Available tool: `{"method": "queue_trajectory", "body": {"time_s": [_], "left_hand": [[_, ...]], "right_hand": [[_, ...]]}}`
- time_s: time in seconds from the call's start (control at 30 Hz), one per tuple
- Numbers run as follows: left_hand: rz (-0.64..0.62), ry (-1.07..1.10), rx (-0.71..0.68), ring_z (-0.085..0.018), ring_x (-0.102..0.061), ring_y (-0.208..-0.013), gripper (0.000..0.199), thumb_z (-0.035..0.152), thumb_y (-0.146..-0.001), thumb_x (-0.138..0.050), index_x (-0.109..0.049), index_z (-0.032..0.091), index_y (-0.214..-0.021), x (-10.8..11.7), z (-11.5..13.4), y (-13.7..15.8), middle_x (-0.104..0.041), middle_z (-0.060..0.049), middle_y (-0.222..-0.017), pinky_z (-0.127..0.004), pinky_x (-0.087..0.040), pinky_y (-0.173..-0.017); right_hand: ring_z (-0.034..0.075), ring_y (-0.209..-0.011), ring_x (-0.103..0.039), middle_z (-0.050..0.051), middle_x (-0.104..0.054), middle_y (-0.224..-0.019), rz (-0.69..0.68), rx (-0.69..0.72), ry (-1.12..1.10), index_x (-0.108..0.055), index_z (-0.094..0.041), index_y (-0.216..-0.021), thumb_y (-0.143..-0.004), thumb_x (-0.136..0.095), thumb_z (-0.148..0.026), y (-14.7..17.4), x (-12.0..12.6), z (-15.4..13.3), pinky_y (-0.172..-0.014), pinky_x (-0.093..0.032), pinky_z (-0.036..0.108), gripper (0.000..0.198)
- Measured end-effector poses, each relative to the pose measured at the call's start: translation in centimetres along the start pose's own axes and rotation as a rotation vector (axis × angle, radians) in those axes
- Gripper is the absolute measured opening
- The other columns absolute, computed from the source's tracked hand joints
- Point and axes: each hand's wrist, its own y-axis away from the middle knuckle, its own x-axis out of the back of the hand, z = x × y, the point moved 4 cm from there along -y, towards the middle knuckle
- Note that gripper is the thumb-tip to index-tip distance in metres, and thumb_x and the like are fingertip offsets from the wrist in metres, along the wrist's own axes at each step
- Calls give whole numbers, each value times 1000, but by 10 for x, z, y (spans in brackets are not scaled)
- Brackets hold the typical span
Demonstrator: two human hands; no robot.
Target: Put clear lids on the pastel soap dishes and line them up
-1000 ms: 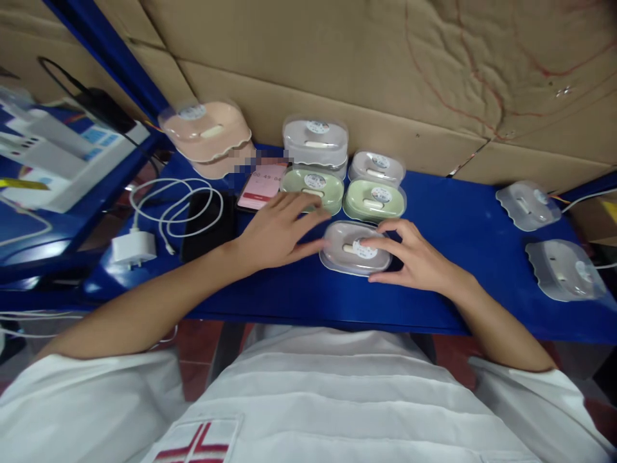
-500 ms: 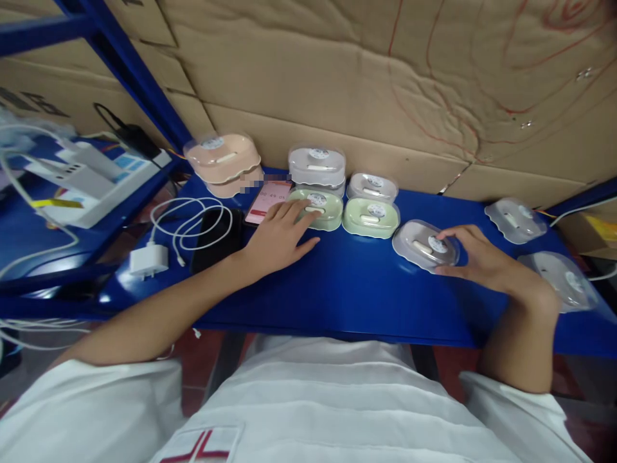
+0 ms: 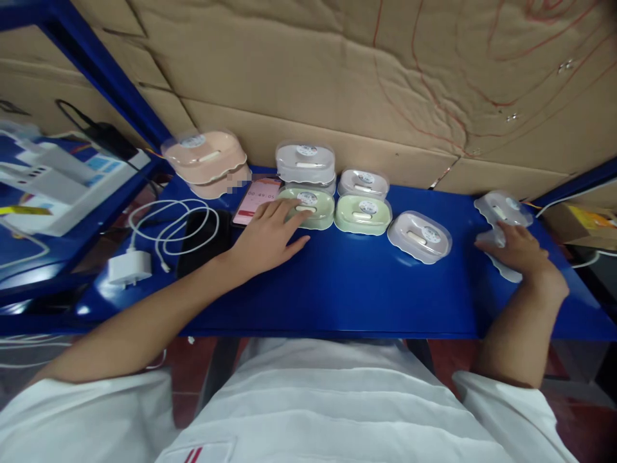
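Note:
My left hand (image 3: 263, 238) lies flat with its fingers spread, the fingertips at the front-left edge of a green soap box (image 3: 321, 215) with a clear lid. To the right sits another green soap box (image 3: 364, 218). A grey soap box (image 3: 419, 238) stands alone at the middle right. Over at the right, my right hand (image 3: 520, 251) is closed on a grey soap box (image 3: 507, 270), which it mostly hides. Just behind that hand is another grey soap box (image 3: 513, 212).
Peach boxes (image 3: 207, 157) are stacked at the back left, grey boxes (image 3: 306, 164) at the back middle. A phone (image 3: 250, 199) showing a timer, a white charger (image 3: 129, 267) with coiled cable and a black object (image 3: 205, 241) lie left. Cardboard (image 3: 299, 77) walls the back.
My right hand has left the single grey box in the middle right and moved right, onto the front right grey box, which has shifted left. My left hand stays in place.

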Motion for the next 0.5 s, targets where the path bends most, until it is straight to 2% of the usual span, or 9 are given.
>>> {"method": "queue_trajectory", "body": {"time_s": [0.1,0.17,0.23,0.27,0.37,0.43,0.5], "left_hand": [[28,23,-14,-41,-60,-136,43,37,-105,-59,-64,20,-144,-1,-3,0,-64,-21,-145,-61,-50,-114],[45,53,4,-40,-61,-134,45,37,-104,-61,-64,21,-145,-1,-5,0,-64,-20,-142,-61,-50,-113],[55,86,31,-40,-59,-136,47,40,-103,-64,-64,21,-145,0,-7,0,-62,-20,-145,-62,-48,-114],[55,99,39,-41,-59,-137,47,42,-103,-64,-65,21,-145,1,-8,0,-61,-20,-147,-62,-48,-116],[48,169,38,-38,-62,-135,46,46,-108,-57,-65,21,-145,2,-11,-1,-64,-18,-145,-58,-49,-117],[66,251,37,-33,-66,-130,43,46,-111,-52,-65,20,-143,2,-13,-3,-68,-16,-138,-52,-51,-116],[104,273,46,-30,-66,-128,40,44,-111,-52,-66,19,-139,0,-15,-4,-69,-15,-135,-49,-52,-115]], "right_hand": [[40,-159,-45,21,-48,-171,57,430,-193,-54,-28,-161,-94,-68,-58,7,3,-48,-129,-34,63,75],[33,-158,-47,17,-52,-168,88,588,-297,-56,-26,-158,-96,-68,-56,9,5,-66,-131,-34,51,70],[34,-155,-50,16,-56,-165,66,609,-331,-60,-26,-154,-92,-73,-56,7,2,-72,-130,-36,49,70],[35,-148,-57,16,-60,-162,35,585,-347,-61,-26,-153,-90,-76,-56,5,0,-72,-127,-41,50,72],[34,-112,-73,16,-71,-147,-33,520,-407,-60,-25,-156,-88,-77,-57,3,-6,-76,-104,-56,49,77],[31,-99,-74,16,-77,-132,36,517,-388,-65,-24,-151,-92,-71,-60,4,-6,-84,-97,-57,47,69],[30,-100,-74,16,-80,-123,121,515,-349,-71,-23,-140,-99,-61,-61,7,-6,-95,-97,-56,45,57]]}}
